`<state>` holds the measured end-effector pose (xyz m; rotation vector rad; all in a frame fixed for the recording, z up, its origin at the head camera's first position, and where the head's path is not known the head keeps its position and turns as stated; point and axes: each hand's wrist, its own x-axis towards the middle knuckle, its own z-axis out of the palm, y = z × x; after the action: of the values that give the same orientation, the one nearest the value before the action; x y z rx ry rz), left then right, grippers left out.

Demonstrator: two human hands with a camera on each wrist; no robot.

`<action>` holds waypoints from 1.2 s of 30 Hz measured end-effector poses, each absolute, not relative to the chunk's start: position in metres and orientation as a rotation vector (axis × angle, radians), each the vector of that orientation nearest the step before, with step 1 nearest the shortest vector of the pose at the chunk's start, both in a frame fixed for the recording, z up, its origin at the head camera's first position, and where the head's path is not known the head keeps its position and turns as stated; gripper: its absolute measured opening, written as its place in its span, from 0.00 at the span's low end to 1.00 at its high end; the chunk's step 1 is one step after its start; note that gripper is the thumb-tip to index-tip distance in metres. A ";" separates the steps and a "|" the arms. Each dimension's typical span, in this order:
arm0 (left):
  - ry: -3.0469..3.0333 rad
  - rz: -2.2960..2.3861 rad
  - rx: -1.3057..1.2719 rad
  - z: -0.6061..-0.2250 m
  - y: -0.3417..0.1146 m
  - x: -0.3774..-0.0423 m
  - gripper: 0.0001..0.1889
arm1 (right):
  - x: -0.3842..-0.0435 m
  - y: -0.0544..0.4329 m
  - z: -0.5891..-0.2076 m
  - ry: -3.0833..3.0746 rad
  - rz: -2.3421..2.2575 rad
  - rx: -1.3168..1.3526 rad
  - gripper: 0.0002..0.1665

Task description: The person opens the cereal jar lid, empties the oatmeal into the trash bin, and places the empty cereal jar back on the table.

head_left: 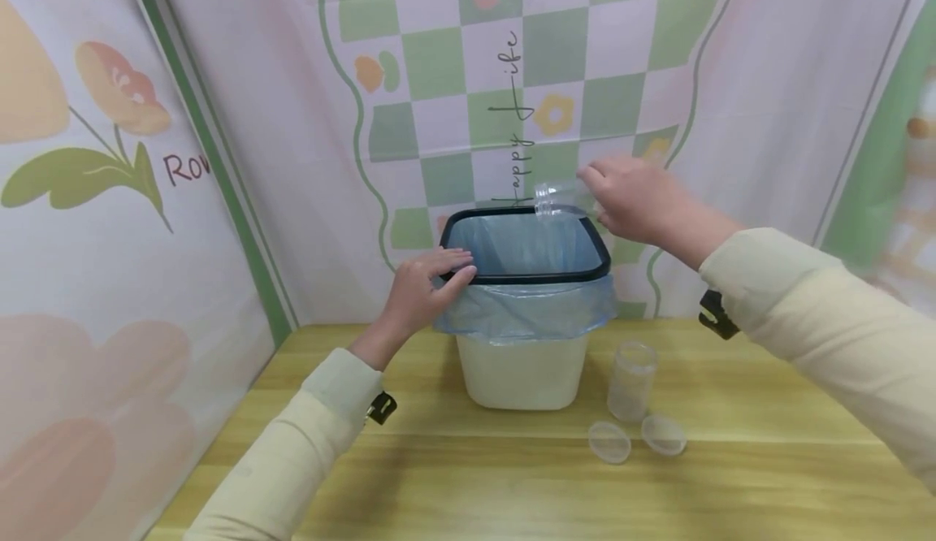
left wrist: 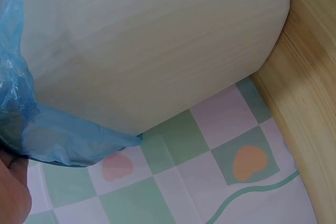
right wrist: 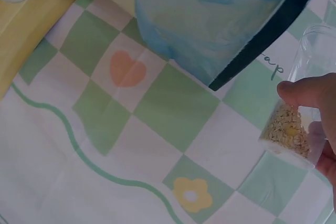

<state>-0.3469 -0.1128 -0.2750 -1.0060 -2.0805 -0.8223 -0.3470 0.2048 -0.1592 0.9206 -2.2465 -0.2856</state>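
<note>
Over the right back corner of the bin [head_left: 522,378], my right hand [head_left: 630,198] grips a clear plastic jar [head_left: 556,200], tipped with its mouth toward the bin. Pale flakes like oats [right wrist: 286,132] lie at the jar's bottom end in the right wrist view. A blue bag [head_left: 526,313] lines the bin and folds down outside, under a black rim ring [head_left: 526,279]. Across the rim's left side, my left hand [head_left: 424,285] rests with fingers and thumb extended. At the left wrist view's lower left, only part of that hand shows, beside the bag.
Right of the bin, another clear jar [head_left: 632,383] stands upright on the wooden table [head_left: 483,476]. Two round translucent lids, a left lid [head_left: 609,442] and a right lid [head_left: 664,435], lie in front of it. Close behind the bin hangs a checked curtain [head_left: 439,123].
</note>
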 end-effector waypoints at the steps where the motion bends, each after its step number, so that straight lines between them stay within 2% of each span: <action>1: -2.082 -0.821 -1.005 -0.275 -0.113 -0.347 0.14 | -0.349 0.205 -0.161 -2.224 -0.295 0.942 0.24; 6: -2.071 -0.828 -1.011 -0.276 -0.113 -0.347 0.15 | -0.353 0.201 -0.168 -2.152 -0.345 1.028 0.20; 12: -2.065 -0.828 -1.014 -0.276 -0.112 -0.347 0.15 | -0.355 0.196 -0.172 -2.135 -0.464 1.044 0.23; 20: -2.056 -0.824 -1.015 -0.275 -0.112 -0.346 0.14 | -0.355 0.193 -0.172 -2.074 -0.554 1.111 0.17; 36: -2.051 -0.826 -1.015 -0.276 -0.112 -0.346 0.14 | -0.355 0.191 -0.169 -1.998 -0.745 1.130 0.25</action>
<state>-0.3463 -0.1117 -0.2757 -1.0152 -2.0508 -0.8258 -0.3548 0.1908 -0.1694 1.1298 -1.9984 -0.7446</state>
